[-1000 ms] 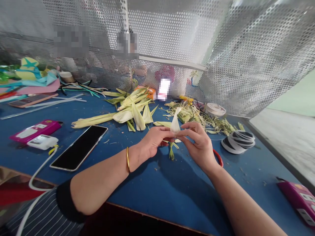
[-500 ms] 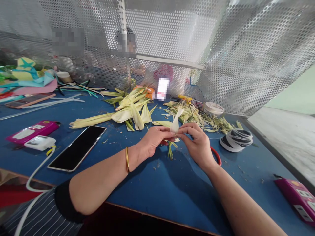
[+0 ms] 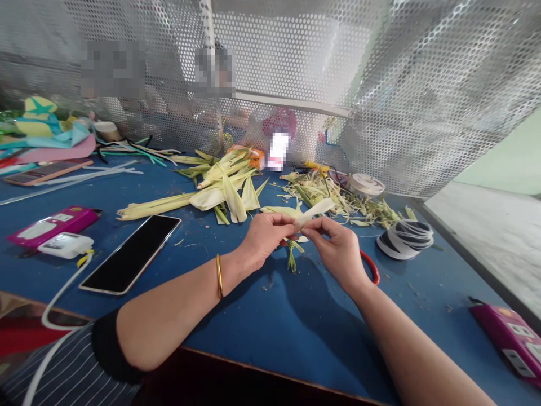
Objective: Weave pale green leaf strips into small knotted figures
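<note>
Between my hands is a pale strip of corn husk (image 3: 316,211), its free end pointing up and to the right. My left hand (image 3: 267,235) pinches the strip's lower end between thumb and fingers. Fingertips of my right hand (image 3: 335,243) close on the same end, close beside the left thumb. Just below the fingers a small tied green bundle (image 3: 291,258) shows; I cannot tell whether it hangs from the strip or lies on the table. Red scissor-like handles (image 3: 371,267) are partly hidden behind my right wrist.
A pile of corn husks (image 3: 228,189) lies at the back, with shredded husk scraps (image 3: 338,197) to its right. A wire spool (image 3: 404,239) stands at right. A black phone (image 3: 133,254) and purple power strip (image 3: 54,224) lie left. A perforated metal screen (image 3: 287,51) closes the back.
The husk strip has tipped from nearly upright to a slant toward the right. Both hands stay close together, with the right fingers shifted slightly.
</note>
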A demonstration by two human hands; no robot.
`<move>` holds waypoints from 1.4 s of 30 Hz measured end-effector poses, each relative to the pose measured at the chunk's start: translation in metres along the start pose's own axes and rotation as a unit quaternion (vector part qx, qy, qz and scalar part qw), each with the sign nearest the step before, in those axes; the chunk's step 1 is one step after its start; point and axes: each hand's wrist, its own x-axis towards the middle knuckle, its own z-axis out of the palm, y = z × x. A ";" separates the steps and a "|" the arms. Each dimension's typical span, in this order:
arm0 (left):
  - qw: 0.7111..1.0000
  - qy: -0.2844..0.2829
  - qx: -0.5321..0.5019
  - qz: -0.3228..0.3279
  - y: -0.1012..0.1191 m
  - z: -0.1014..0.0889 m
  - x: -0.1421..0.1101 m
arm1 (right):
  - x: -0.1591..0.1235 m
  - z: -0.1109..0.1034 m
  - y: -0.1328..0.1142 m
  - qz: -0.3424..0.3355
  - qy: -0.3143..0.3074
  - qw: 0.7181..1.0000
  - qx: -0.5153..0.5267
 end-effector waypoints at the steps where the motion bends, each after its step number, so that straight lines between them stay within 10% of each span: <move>1: 1.000 -0.002 0.001 0.002 0.000 0.000 0.000 | 0.000 0.000 0.000 0.004 0.005 1.000 0.004; 17: 0.996 -0.016 0.061 0.068 -0.011 -0.001 0.004 | 0.001 0.004 0.003 0.011 0.018 0.999 0.036; 33: 0.999 -0.023 0.026 0.017 -0.006 -0.002 0.003 | 0.003 0.000 0.000 0.025 0.011 0.999 0.045; 42: 0.991 -0.015 -0.106 -0.080 -0.003 -0.005 0.006 | 0.003 -0.005 -0.001 -0.076 -0.023 0.996 0.029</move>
